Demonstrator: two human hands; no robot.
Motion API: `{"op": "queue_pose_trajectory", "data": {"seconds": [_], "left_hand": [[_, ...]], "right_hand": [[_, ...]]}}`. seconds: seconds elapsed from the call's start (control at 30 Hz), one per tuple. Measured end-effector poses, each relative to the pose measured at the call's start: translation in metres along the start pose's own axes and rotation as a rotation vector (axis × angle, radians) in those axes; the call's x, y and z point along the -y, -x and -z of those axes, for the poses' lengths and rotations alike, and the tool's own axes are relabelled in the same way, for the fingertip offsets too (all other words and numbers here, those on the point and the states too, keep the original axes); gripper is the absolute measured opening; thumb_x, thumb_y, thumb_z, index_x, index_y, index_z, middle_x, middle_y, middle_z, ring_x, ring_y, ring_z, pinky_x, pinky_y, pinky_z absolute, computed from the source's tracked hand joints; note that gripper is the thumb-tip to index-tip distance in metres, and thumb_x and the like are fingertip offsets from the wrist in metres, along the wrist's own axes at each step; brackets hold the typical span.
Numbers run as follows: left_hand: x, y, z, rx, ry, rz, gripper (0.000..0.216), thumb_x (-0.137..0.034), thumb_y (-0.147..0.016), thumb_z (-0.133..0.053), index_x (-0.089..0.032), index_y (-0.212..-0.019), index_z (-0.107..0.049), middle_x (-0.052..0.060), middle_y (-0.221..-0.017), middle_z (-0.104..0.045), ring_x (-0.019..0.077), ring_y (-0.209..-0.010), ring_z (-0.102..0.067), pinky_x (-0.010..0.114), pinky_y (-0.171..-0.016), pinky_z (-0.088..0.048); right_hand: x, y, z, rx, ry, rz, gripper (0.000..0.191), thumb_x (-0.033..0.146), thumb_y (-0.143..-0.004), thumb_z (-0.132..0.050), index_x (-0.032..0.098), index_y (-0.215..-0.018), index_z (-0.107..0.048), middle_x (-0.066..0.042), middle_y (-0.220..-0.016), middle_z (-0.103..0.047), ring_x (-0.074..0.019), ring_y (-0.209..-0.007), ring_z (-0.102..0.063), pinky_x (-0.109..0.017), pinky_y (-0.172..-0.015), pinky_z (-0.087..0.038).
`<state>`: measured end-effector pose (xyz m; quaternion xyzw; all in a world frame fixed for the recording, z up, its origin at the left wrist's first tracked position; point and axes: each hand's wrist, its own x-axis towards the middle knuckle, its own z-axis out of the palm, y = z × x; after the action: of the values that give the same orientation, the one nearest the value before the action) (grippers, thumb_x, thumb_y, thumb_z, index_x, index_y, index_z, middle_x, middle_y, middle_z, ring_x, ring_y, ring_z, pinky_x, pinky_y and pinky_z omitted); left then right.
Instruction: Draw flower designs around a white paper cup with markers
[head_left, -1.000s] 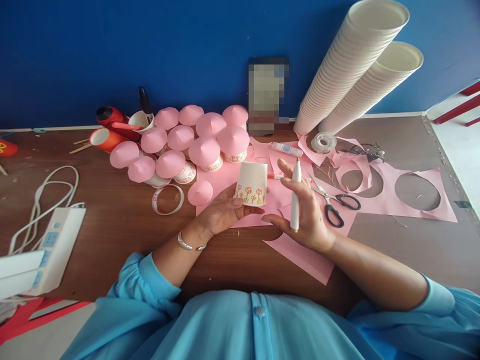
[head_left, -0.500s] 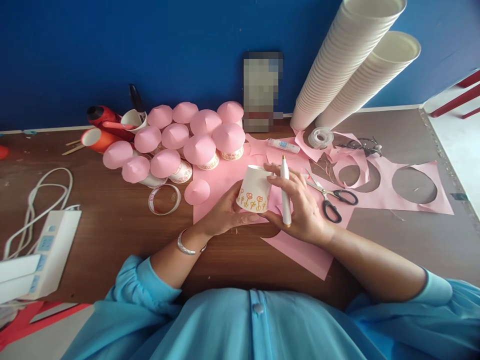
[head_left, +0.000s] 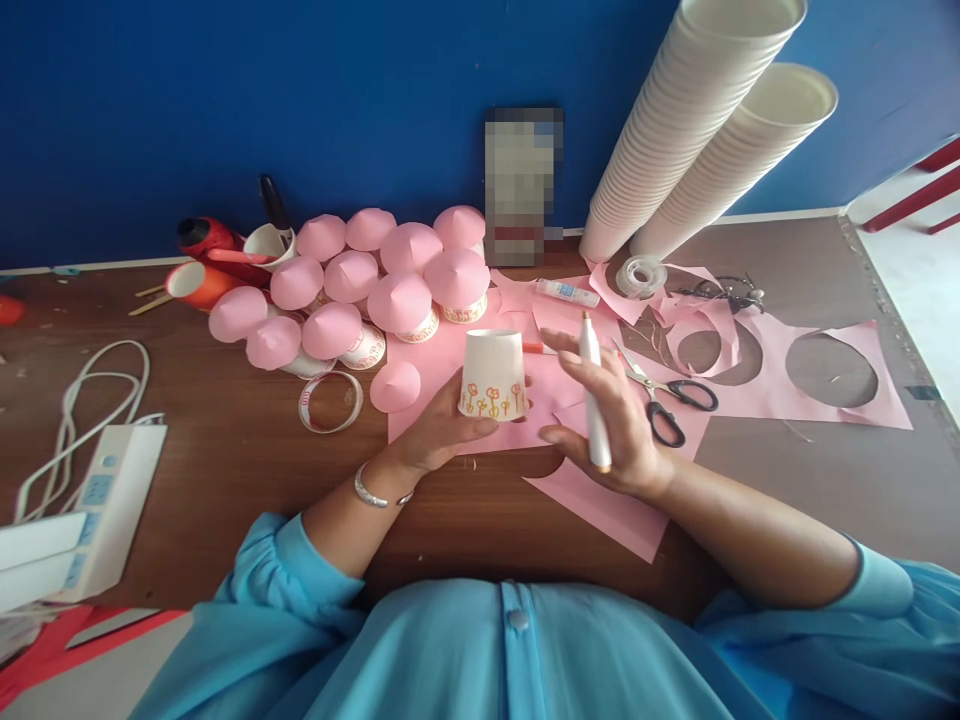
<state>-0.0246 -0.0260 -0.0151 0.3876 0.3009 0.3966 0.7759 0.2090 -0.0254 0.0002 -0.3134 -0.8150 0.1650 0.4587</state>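
Left hand [head_left: 439, 425] at frame centre grips an upturned paper cup [head_left: 493, 373] with flower drawings. Right hand [head_left: 611, 425], fingers half open, holds a white marker [head_left: 592, 395] just beside it.

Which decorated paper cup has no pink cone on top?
The upturned cup in the left hand; the others behind it wear pink cones.

White paper cup [head_left: 493, 368], upside down, wide rim at bottom, upright, held up in left hand [head_left: 439, 428]; row of small red & orange flower doodles just above rim. Slim white marker [head_left: 592, 392], approx. vertical, pointed end up, lying across right hand [head_left: 619, 428], near cup, not touching.
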Motion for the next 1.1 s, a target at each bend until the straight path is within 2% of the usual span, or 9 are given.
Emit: {"op": "queue_pose_trajectory", "data": {"seconds": [0.1,0.17,0.33,0.5,0.6,0.87,1.1], "left_hand": [[-0.001,-0.002,0.000,-0.058,0.107,-0.017,0.044,-0.032,-0.078,-0.090,-0.021,-0.118,-0.076,0.011,-0.127,-0.077,0.0302,-0.111,-0.074,0.048,-0.101,-0.060],[-0.002,-0.003,0.001,-0.066,0.143,-0.013,0.041,-0.032,-0.076,-0.091,-0.020,-0.114,-0.077,0.010,-0.120,-0.079,0.0302,-0.110,-0.075,0.050,-0.102,-0.060],[0.000,-0.005,0.003,-0.086,0.170,-0.012,0.041,-0.030,-0.077,-0.089,-0.021,-0.114,-0.075,0.008,-0.113,-0.079,0.0321,-0.112,-0.074,0.055,-0.106,-0.057],[0.001,-0.005,0.004,-0.101,0.185,-0.025,0.057,-0.029,-0.078,-0.088,-0.026,-0.131,-0.069,0.006,-0.112,-0.080,0.0312,-0.111,-0.076,0.052,-0.105,-0.058],[0.000,-0.004,0.004,-0.083,0.178,-0.028,0.059,-0.028,-0.079,-0.088,-0.026,-0.134,-0.067,0.007,-0.116,-0.080,0.0311,-0.112,-0.077,0.048,-0.104,-0.058],[0.001,-0.004,0.003,-0.087,0.142,-0.024,0.061,-0.029,-0.078,-0.089,-0.026,-0.135,-0.067,0.008,-0.118,-0.080,0.0339,-0.116,-0.077,0.051,-0.107,-0.057],[0.000,-0.004,0.002,-0.082,0.115,-0.025,0.052,-0.031,-0.079,-0.089,-0.023,-0.127,-0.070,0.011,-0.125,-0.078,0.0366,-0.124,-0.073,0.056,-0.112,-0.054]], "right_hand": [[0.004,0.001,0.003,-0.116,-0.006,0.011,0.054,0.047,-0.110,-0.051,0.030,-0.162,-0.047,-0.013,-0.114,-0.070,-0.0287,-0.102,-0.072,-0.049,-0.085,-0.066],[0.007,0.001,0.004,-0.123,-0.016,0.020,0.048,0.045,-0.111,-0.049,0.028,-0.156,-0.056,-0.009,-0.100,-0.068,-0.0247,-0.087,-0.070,-0.042,-0.074,-0.066],[0.016,-0.001,0.004,-0.051,-0.158,-0.010,0.040,0.036,-0.108,-0.055,0.024,-0.147,-0.060,-0.009,-0.098,-0.076,-0.0237,-0.077,-0.073,-0.038,-0.063,-0.064],[0.017,-0.002,0.002,-0.029,-0.198,-0.006,0.022,0.023,-0.104,-0.058,0.022,-0.125,-0.064,-0.007,-0.086,-0.073,-0.0248,-0.079,-0.075,-0.039,-0.064,-0.065],[0.017,-0.002,0.003,-0.031,-0.166,0.022,0.017,0.021,-0.102,-0.060,0.020,-0.119,-0.065,-0.008,-0.087,-0.073,-0.0237,-0.079,-0.075,-0.037,-0.064,-0.065],[0.018,-0.001,0.003,-0.028,-0.160,0.001,0.023,0.017,-0.098,-0.063,0.021,-0.121,-0.067,-0.007,-0.088,-0.075,-0.0244,-0.081,-0.076,-0.038,-0.066,-0.065],[0.018,-0.001,0.002,0.007,-0.146,-0.002,0.023,0.016,-0.100,-0.061,0.020,-0.122,-0.064,-0.007,-0.089,-0.072,-0.0237,-0.080,-0.076,-0.038,-0.066,-0.065]]}}
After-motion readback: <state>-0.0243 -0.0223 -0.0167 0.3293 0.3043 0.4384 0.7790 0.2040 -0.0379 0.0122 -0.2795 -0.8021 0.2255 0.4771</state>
